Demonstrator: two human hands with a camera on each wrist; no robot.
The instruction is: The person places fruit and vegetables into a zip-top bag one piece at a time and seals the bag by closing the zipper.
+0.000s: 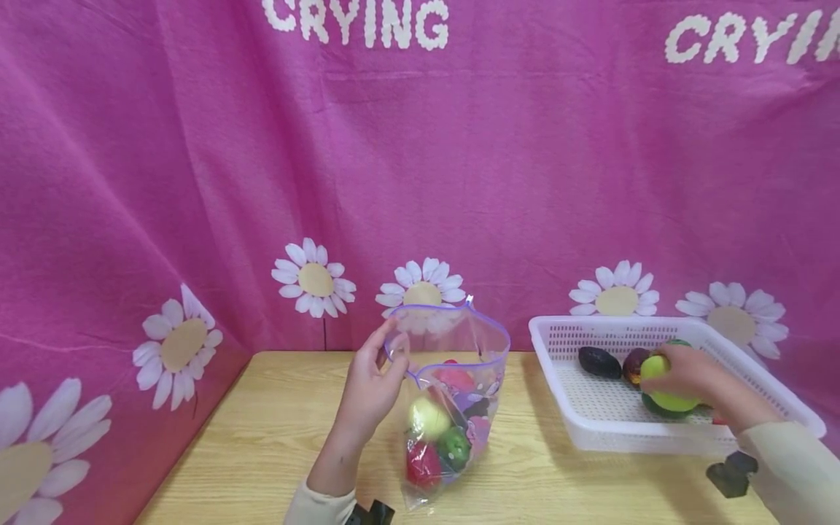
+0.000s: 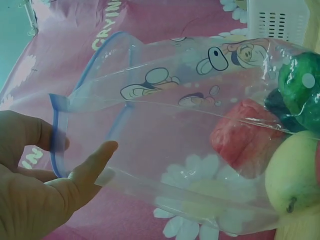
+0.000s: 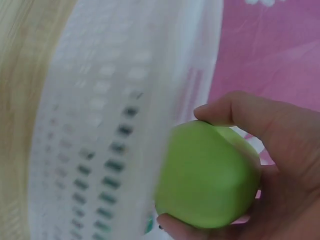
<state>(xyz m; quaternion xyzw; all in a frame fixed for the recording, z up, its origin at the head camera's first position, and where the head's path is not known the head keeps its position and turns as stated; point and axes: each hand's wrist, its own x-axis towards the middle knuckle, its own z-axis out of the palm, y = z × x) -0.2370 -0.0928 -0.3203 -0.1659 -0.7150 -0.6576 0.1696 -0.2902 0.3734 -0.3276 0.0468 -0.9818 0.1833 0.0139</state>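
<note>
At the wooden worktop [image 1: 275,430], your left hand [image 1: 367,394] pinches the blue-edged rim of a clear printed zip bag [image 1: 453,397], thumb and fingers closed narrowly on the plastic and holding its mouth open. The bag stands just left of the white perforated basket [image 1: 590,415] and already carries a pale yellow fruit [image 1: 428,417], a red one [image 1: 423,463] and a green one [image 1: 454,446]. Your right hand [image 1: 685,375] is inside the basket, its grip curled round a yellow-green apple [image 1: 659,379]; the wrist view shows thumb and fingers wrapped on it beside the basket wall. A dark avocado [image 1: 599,362] lies in the basket left of that hand. A pink daisy-print cloth [image 1: 197,182] hangs behind the basket.
</note>
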